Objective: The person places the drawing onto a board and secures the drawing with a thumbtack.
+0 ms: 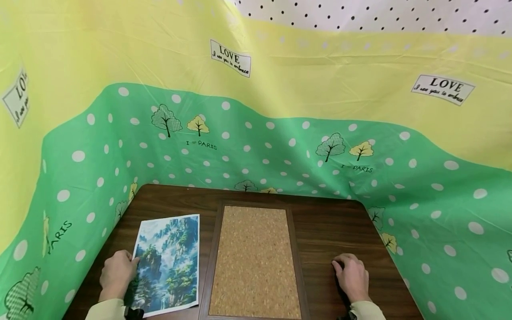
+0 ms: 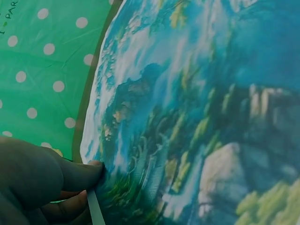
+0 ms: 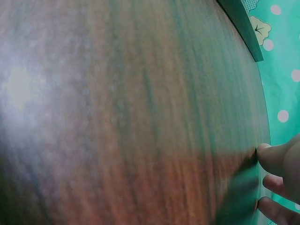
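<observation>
1. Head view: the picture [image 1: 170, 262] is laid on the left of the table [image 1: 324, 231], beside the cork board [image 1: 256, 262], its left edge pinched by the left hand [image 1: 117, 272].
2. Over right, the right hand [image 1: 352, 274] is loosely curled, nothing gripped.
3. Light, bendy, easily creased paper, probably; best held by opposite edges.

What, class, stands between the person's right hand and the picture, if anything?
The cork board does: it lies on the table between the right hand and the picture. It looks low, so it would probably not block a reach across. Nothing else visible stands between them.
</observation>
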### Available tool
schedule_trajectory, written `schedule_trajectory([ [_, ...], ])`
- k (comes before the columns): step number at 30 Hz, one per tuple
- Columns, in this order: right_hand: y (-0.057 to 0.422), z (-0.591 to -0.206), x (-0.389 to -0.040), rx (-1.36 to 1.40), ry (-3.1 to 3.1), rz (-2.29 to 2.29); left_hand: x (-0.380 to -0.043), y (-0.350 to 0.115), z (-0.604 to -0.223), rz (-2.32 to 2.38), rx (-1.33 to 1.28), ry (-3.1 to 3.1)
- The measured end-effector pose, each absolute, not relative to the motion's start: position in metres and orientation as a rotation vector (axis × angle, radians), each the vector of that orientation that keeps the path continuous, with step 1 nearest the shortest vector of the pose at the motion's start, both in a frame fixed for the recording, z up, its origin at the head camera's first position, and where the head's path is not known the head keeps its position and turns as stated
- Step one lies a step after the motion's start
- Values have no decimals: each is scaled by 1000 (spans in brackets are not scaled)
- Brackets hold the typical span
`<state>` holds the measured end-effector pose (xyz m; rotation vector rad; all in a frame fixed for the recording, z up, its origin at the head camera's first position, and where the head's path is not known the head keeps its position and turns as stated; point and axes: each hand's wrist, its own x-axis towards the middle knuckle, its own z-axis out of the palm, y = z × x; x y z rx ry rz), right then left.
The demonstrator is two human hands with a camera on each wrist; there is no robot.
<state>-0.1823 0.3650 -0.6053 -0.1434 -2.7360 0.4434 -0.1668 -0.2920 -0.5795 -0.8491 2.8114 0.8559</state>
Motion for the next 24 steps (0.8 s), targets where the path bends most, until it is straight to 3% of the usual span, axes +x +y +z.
schedule_trajectory([
  [12,368,-604,-181,-116,-2747,452,-164,-308,-572,1002,-742,2985],
  [24,369,-606,-179,-117,-2733,472,-166,-306,-561,1276,-889,2969],
])
